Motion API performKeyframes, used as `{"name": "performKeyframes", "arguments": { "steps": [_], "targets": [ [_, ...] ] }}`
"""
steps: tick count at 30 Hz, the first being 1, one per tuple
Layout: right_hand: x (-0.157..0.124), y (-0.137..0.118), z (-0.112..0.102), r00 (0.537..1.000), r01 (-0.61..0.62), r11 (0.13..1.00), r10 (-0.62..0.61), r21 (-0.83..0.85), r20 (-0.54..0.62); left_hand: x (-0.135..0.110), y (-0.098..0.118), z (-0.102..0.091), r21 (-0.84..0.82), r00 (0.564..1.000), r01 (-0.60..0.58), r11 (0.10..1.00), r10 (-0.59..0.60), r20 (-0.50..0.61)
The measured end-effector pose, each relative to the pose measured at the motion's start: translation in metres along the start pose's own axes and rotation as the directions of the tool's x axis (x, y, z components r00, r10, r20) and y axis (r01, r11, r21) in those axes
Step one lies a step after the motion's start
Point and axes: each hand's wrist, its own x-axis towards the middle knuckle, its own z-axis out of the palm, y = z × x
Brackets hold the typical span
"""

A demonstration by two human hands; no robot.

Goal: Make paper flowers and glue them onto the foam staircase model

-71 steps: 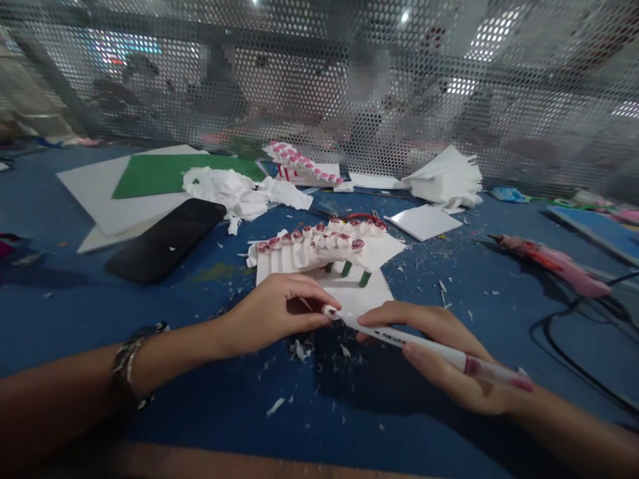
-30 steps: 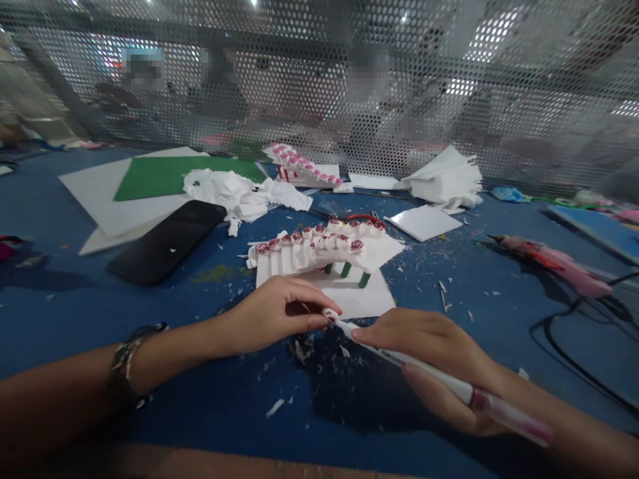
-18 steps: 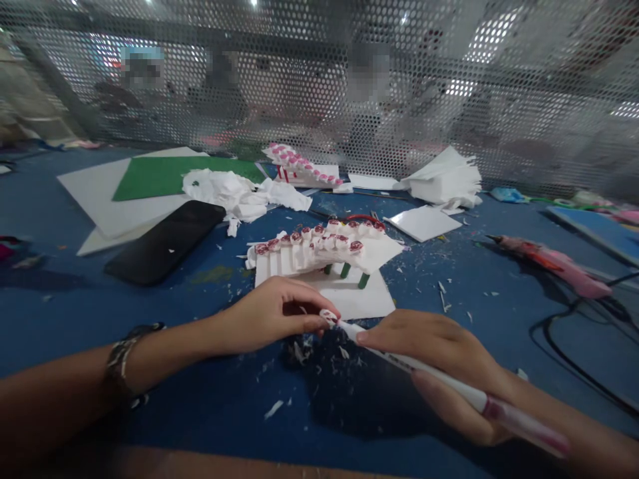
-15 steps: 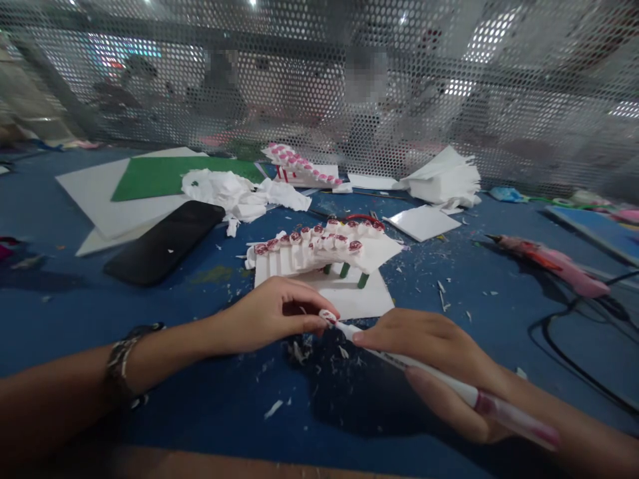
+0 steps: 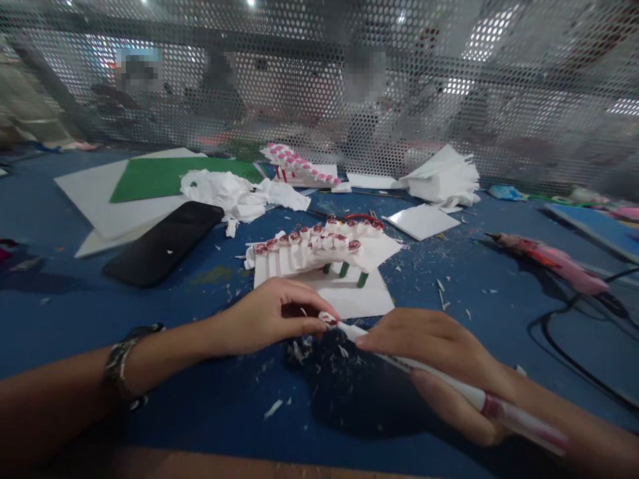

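Two hands show in the head view: the grip of the left hand [image 5: 277, 318] pinches a small white roll [image 5: 327, 320], its end marked dark red, at the fingertips. Wrapped around a white pen [image 5: 452, 383], the grip of the right hand [image 5: 439, 356] points its tip at that end, the roll sitting just before the white paper model [image 5: 319, 251].

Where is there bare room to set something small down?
Likeliest: blue tabletop between the black slab and left forearm. Scraps lie between that forearm and the pen. Crowded: behind the stepped white model, and rightward around the pink tool and cable.
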Motion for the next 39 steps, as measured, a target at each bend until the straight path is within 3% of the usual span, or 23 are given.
{"name": "performKeyframes", "arguments": {
  "steps": [15, 19, 24, 28, 34, 39],
  "targets": [
    [0.0015, -0.0005, 0.0023, 1.0, -0.013, 1.0, 0.014, 0.028, -0.028, -0.0006, -0.0034, 0.0045, -0.052, 0.996, -0.057, 0.997, 0.053, -0.071],
    [0.0029, -0.0016, 0.0022, 1.0, 0.024, 0.998, -0.025, 0.051, 0.011, -0.0012, -0.003, 0.006, -0.074, 0.995, -0.057, 0.996, 0.051, -0.081],
    [0.0021, 0.0011, 0.0039, 1.0, -0.003, 0.998, 0.004, 0.058, -0.019, -0.0006, -0.0015, 0.006, -0.054, 0.996, -0.048, 0.997, 0.043, -0.077],
    [0.0021, 0.0056, 0.0061, 0.997, 0.049, 0.995, -0.054, 0.091, 0.061, 0.0003, -0.0015, 0.0066, -0.019, 0.995, -0.055, 0.998, 0.053, -0.082],
    [0.0028, 0.0001, 0.0053, 1.0, 0.001, 0.998, 0.001, 0.062, -0.032, -0.0007, -0.001, 0.0063, 0.015, 0.993, -0.077, 0.997, 0.078, -0.09],
    [0.0044, 0.0017, 0.0058, 1.0, 0.004, 0.996, -0.005, 0.084, 0.011, -0.002, 0.0002, 0.0066, 0.053, 0.991, -0.096, 0.994, 0.1, -0.09]
  ]
}}
